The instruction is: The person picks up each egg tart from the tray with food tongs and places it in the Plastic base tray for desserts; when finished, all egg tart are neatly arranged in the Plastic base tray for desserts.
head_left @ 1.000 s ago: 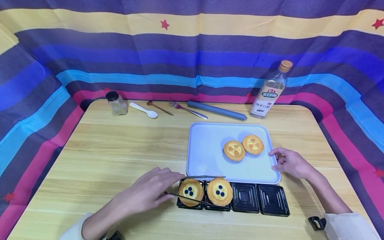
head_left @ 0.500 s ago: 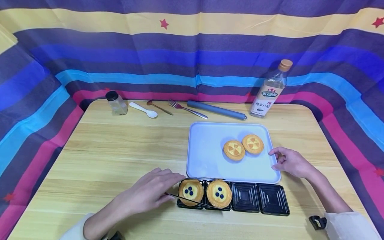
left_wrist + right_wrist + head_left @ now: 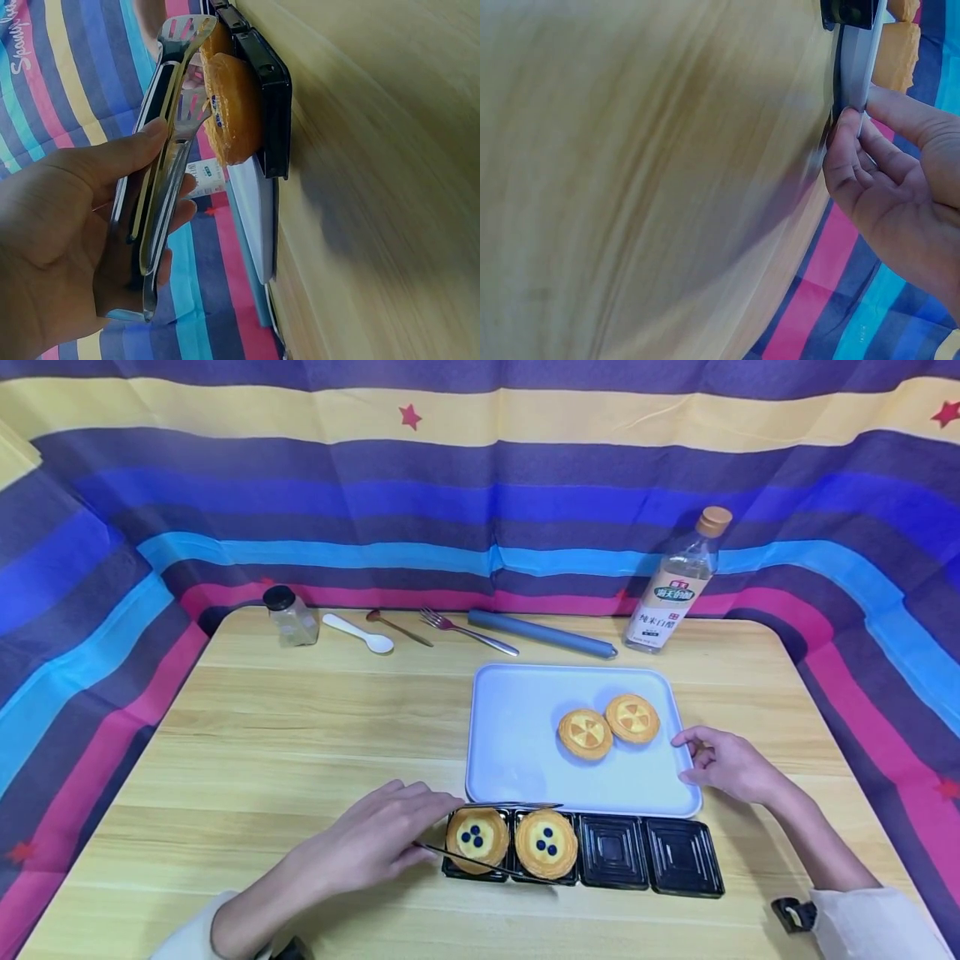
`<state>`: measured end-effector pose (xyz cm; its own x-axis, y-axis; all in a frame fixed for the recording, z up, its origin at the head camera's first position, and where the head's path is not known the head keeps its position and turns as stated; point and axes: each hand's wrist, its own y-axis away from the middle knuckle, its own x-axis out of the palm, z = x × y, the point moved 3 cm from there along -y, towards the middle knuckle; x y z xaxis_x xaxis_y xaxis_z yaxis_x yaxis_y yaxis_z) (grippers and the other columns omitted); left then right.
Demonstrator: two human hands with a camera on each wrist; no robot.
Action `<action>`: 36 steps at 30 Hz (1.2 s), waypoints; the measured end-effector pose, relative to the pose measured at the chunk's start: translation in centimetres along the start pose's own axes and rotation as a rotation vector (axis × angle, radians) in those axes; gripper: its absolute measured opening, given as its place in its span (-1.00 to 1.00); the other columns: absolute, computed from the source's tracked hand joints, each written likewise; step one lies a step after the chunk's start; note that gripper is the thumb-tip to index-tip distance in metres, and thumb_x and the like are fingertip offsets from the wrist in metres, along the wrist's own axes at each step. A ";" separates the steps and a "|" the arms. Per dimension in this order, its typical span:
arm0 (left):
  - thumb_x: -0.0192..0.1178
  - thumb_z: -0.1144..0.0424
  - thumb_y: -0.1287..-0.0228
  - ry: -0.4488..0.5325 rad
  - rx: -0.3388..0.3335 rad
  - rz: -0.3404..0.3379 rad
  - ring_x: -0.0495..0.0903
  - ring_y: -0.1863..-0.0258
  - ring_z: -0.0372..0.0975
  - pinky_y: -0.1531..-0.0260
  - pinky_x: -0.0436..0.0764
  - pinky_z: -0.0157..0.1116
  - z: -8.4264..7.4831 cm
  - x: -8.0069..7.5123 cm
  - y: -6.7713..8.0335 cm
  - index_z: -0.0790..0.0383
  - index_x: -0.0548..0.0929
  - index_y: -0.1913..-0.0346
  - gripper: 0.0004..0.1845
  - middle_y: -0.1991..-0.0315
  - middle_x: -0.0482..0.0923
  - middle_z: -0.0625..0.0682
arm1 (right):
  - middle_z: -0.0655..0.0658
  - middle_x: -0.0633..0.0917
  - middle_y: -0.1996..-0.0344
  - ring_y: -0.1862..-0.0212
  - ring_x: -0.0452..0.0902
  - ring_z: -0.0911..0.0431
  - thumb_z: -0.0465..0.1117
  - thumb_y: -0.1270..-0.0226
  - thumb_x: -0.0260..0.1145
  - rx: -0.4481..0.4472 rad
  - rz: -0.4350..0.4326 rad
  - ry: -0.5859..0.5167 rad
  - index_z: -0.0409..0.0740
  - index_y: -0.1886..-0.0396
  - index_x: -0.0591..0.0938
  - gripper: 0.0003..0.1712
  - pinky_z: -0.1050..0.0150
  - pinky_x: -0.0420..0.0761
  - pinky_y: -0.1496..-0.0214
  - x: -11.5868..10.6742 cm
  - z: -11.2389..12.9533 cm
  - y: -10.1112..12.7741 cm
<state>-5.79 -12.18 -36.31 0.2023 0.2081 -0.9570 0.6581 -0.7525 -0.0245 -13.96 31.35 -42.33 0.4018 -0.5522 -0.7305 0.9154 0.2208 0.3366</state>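
My left hand (image 3: 375, 839) holds a pair of metal tongs (image 3: 154, 172), thumb on one arm and fingers on the other. The tongs' arms lie on either side of two egg tarts, each with blue berries on top. One egg tart (image 3: 477, 841) sits in the leftmost compartment of a black plastic tray (image 3: 613, 853); the other egg tart (image 3: 547, 845) is in the second, between the tong tips. Whether the tips touch it I cannot tell. My right hand (image 3: 731, 764) pinches the right edge of a pale blue tray (image 3: 517, 727), which bears two tarts (image 3: 585, 735) with a wedge pattern.
Along the back of the table stand a black-lidded jar (image 3: 292, 617) and a vinegar bottle (image 3: 670, 589). Between them lie a white spoon (image 3: 360, 633), a small brown spoon (image 3: 401, 630), a fork (image 3: 468, 632) and a blue-grey rod (image 3: 542, 635). A striped cloth (image 3: 450, 510) hangs behind.
The berry tart between the tongs has come down slightly into the second compartment, and the tong tips have spread a little apart. My right hand stays on the pale tray's edge.
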 end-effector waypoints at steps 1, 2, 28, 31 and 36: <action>0.37 0.02 -0.02 -0.001 0.000 0.002 0.57 0.00 -0.32 0.02 0.54 -0.26 0.0 0.0 0.0 0.12 0.50 -0.20 -0.37 -0.02 0.63 -0.10 | -0.12 0.51 0.37 0.45 0.37 0.18 -0.35 -0.08 0.40 0.000 0.000 0.000 -0.32 -0.07 0.46 -0.48 0.39 0.36 0.50 0.0 0.0 0.0; 0.38 0.03 -0.02 0.000 -0.002 0.005 0.57 0.00 -0.32 0.01 0.54 -0.26 0.0 -0.1 0.0 0.12 0.49 -0.20 -0.36 -0.02 0.62 -0.10 | -0.12 0.51 0.37 0.45 0.37 0.18 -0.35 -0.08 0.40 0.000 -0.001 0.002 -0.32 -0.07 0.46 -0.48 0.39 0.36 0.50 0.0 0.0 0.0; 0.37 0.03 -0.05 0.030 -0.008 -0.039 0.55 -0.06 -0.24 -0.04 0.55 -0.16 0.3 -2.4 -2.4 0.11 0.41 -0.29 -0.29 -0.14 0.57 -0.04 | -0.11 0.48 0.38 0.45 0.34 0.18 -0.34 -0.08 0.41 0.004 -0.001 -0.011 -0.32 -0.07 0.46 -0.47 0.38 0.32 0.52 0.0 0.2 0.2; 0.37 0.04 -0.06 0.030 0.004 -0.049 0.55 -0.07 -0.21 -0.05 0.55 -0.15 0.4 -2.6 -3.2 0.15 0.41 -0.29 -0.29 -0.16 0.57 0.00 | -0.11 0.49 0.38 0.46 0.34 0.19 -0.34 -0.08 0.41 0.005 -0.003 -0.010 -0.32 -0.07 0.47 -0.47 0.38 0.32 0.52 0.0 0.2 0.2; 0.38 0.07 -0.07 0.028 0.004 -0.075 0.54 -0.09 -0.16 -0.10 0.54 -0.13 1.0 -2.5 -5.0 0.21 0.41 -0.29 -0.29 -0.19 0.54 0.06 | -0.11 0.49 0.37 0.46 0.34 0.19 -0.35 -0.07 0.41 0.007 -0.005 -0.012 -0.32 -0.07 0.47 -0.47 0.38 0.32 0.53 0.0 0.2 0.2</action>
<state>-10.34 -9.60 -34.10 0.1723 0.2815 -0.9440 0.6695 -0.7364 -0.0974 -13.78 31.23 -42.18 0.3968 -0.5631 -0.7249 0.9172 0.2123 0.3371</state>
